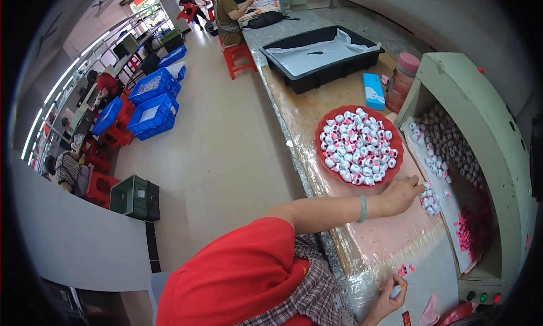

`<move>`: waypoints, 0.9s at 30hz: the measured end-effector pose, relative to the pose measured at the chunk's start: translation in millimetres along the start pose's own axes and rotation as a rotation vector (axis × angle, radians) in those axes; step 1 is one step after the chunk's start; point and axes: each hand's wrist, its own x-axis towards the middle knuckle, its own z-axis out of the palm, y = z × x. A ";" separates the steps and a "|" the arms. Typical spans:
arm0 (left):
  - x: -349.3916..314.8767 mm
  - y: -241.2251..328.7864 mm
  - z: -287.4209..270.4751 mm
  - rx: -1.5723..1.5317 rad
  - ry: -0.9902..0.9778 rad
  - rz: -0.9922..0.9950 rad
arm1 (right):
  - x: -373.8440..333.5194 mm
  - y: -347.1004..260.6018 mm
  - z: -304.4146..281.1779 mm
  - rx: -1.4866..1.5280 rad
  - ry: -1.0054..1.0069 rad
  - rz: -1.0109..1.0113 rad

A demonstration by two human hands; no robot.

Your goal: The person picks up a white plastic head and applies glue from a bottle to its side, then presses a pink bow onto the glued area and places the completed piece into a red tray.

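Observation:
My left hand, with a pale green bangle at the wrist, reaches across the bench. Its bent fingertips are together at the edge of a small heap of white rounded pieces; what they pinch, if anything, is hidden. Closer to me, my right hand is closed around a small white rounded piece. Just beyond it lie some pink bits. A red scalloped bowl beside my left hand is filled with white pieces that show pink parts.
A pale green open-fronted cabinet stands at the right, with more pieces and bright pink bits inside. Farther up the bench are a black tray, a blue box and a pink-lidded bottle. Blue crates stand on the floor leftward.

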 end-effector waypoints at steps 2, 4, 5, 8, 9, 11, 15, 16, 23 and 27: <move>-8.5 8.7 -19.0 -0.204 -0.056 -0.055 | -0.2 -3.8 5.3 0.026 0.028 -0.003; -23.0 11.8 -27.8 -0.442 -0.073 -0.106 | 4.6 10.9 -9.0 -0.068 -0.091 0.005; -30.0 17.9 -35.2 -0.535 -0.125 -0.146 | 4.6 -0.4 -4.5 -0.066 -0.094 0.004; -48.7 39.0 -55.8 -0.592 -0.216 -0.175 | 3.6 -25.2 2.9 0.184 0.002 -0.044; -54.1 45.9 -60.1 -0.649 -0.284 -0.190 | 4.1 -23.0 2.7 0.343 -0.026 -0.066; -63.5 54.9 -64.1 -0.779 -0.373 -0.317 | 2.5 -20.9 0.8 0.479 -0.022 -0.078; -85.6 55.3 -58.2 -1.139 -0.534 -0.441 | 1.0 -26.4 0.1 0.333 0.034 -0.081; -90.9 55.9 -58.8 -1.279 -0.547 -0.500 | 3.2 -27.6 -2.0 0.254 0.025 -0.110; -87.3 74.4 -76.8 -1.448 -0.572 -0.620 | 13.4 -38.6 -8.9 0.599 0.057 -0.022; -84.2 76.0 -75.8 -1.406 -0.616 -0.621 | 17.3 -49.4 -13.5 0.666 0.142 -0.002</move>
